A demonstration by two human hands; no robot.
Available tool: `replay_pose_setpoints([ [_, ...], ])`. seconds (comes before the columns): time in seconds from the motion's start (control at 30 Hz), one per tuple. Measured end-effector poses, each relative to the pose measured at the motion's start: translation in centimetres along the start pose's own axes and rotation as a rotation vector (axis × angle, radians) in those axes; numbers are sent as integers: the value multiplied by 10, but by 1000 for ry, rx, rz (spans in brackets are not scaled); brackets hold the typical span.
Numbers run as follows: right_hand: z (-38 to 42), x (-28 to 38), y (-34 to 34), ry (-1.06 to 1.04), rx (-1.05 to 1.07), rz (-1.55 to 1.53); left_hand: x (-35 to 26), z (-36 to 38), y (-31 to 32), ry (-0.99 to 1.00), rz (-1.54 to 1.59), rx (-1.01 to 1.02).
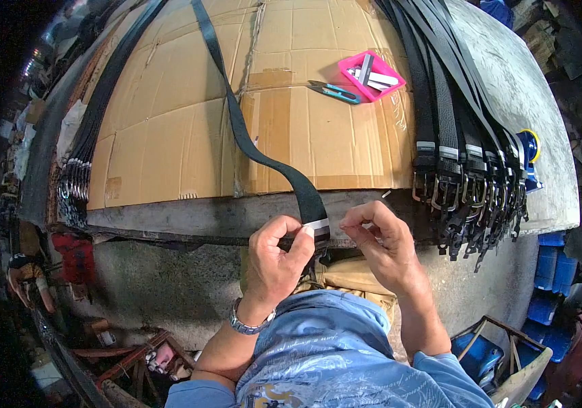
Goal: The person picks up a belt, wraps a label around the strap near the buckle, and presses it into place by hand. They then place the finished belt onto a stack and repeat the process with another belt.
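Observation:
A black belt [238, 122] runs down the cardboard and over the table's near edge. Its near end is gripped by my left hand [276, 257], with the thumb pressing on a pale label strip [317, 226] that lies across the belt. Just right of that end, apart from it, my right hand [387, 250] has its thumb and forefinger pinched together; anything between them is too small to make out. The belt's tip below the strip is partly hidden by my left hand.
On the cardboard [168, 149] are a pink tray [401, 81] of pale strips and blue-handled thread snips [338, 92]. Many buckled belts [450, 102] hang over the edge at right, more belts [107, 102] at left. A blue-and-yellow roll [532, 149] sits far right.

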State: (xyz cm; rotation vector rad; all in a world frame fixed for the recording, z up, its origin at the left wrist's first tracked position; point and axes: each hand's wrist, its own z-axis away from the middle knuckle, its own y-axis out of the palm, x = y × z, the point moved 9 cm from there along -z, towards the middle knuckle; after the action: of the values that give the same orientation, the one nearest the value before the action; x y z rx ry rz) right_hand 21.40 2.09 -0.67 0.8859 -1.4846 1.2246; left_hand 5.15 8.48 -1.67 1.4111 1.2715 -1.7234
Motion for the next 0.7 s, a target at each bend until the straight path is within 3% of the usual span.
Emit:
replay_pose_setpoints([
  [0.2, 0, -9, 1, -7, 17, -219, 1, 0, 1, -10, -13, 18],
  [0.33, 1, -4, -3, -55, -31, -184, 2, 1, 1, -30, 12, 12],
  [0.4, 5, -23, 4, 149, 63, -297, 1, 1, 1, -28, -1, 8],
  [0.7, -1, 0, 3, 142, 30, -192, -5, 1, 2, -6, -48, 1],
])
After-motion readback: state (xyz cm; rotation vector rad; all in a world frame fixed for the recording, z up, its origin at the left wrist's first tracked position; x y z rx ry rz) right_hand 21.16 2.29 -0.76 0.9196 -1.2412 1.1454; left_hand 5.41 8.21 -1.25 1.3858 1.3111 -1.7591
